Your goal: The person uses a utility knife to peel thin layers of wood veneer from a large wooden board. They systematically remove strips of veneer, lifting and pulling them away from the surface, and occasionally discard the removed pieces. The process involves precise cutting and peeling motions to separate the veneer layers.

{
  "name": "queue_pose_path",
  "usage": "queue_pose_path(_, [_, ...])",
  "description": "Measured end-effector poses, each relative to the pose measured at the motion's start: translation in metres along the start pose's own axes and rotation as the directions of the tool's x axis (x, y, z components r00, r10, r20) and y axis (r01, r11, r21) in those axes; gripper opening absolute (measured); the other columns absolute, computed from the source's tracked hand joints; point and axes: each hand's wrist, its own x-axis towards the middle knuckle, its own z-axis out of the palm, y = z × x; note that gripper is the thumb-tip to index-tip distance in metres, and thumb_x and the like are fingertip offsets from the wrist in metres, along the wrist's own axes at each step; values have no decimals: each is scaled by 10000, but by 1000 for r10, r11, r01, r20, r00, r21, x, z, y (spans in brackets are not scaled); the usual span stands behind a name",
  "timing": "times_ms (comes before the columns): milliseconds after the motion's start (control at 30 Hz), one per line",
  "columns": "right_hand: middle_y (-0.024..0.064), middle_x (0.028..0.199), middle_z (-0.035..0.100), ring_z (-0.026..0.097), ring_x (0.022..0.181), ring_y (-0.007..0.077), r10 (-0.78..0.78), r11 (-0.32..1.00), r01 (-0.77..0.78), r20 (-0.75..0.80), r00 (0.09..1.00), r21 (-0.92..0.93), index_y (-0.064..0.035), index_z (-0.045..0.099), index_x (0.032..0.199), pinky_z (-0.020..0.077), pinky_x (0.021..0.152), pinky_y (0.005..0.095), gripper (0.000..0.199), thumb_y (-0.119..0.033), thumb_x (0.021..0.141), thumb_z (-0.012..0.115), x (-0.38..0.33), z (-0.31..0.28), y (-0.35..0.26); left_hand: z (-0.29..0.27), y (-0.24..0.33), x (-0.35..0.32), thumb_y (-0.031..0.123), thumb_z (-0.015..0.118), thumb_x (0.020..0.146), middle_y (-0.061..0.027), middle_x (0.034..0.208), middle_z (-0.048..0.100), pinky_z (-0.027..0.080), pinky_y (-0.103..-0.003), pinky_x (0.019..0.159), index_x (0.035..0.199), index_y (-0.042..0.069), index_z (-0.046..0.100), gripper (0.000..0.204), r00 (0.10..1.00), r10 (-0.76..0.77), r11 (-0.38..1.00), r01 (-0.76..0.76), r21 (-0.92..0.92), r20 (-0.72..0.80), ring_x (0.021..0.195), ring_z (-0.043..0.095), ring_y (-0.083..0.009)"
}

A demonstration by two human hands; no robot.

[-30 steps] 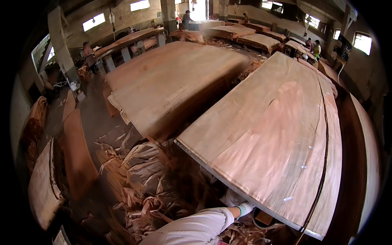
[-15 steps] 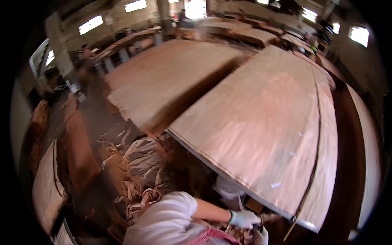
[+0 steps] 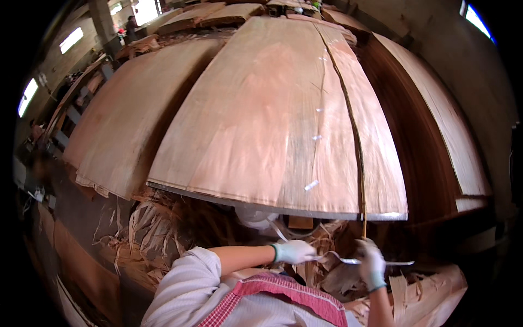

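Note:
My left hand [image 3: 296, 252], in a white glove with a green cuff, is closed on a thin white tape [image 3: 348, 261]. The tape comes up from a whitish bundle [image 3: 256, 217] under the table edge and runs on to my right hand [image 3: 371, 260]. That hand, also gloved and slightly blurred, is closed around the tape, whose loose end sticks out beyond it. Just above the right hand hangs the end of a narrow wooden strip [image 3: 364, 224]. The large pale veneer sheet [image 3: 245, 120] lies ahead of both hands, split by a long dark gap on its right side.
Small white tape pieces [image 3: 311, 185] sit on the veneer. Torn veneer scraps [image 3: 147, 234] lie heaped below the table at left, with more scraps [image 3: 430, 294] at lower right. Another veneer stack [image 3: 136, 109] stands to the left, and a pale sheet [image 3: 436, 120] to the right.
My view has swung to the right, nearer the gap. My hands, close together before, are now apart with the tape stretched between them; the right hand has risen near the wooden strip.

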Motion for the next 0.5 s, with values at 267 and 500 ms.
queue_pose_path(267, [145, 956, 647, 613, 900, 383, 16, 998, -37, 361, 932, 51, -79, 562, 1092, 501, 744, 445, 288, -85, 811, 626, -13, 40, -6, -36, 5, -20, 277, 511, 900, -214, 854, 620, 461, -462, 700, 909, 30, 602, 264, 988, -110, 993, 113, -23, 105, 833, 604, -379])
queue_pose_path(500, [174, 1001, 644, 613, 912, 373, -118, 982, 38, 435, 893, 187, -74, 563, 1103, 504, 771, 409, 270, -118, 840, 602, -5, 67, -69, -30, 31, -26, 244, 520, 889, -208, 805, 630, 466, -475, 698, 908, 19, 595, 238, 991, -115, 993, 112, 48, 62, 776, 612, -393])
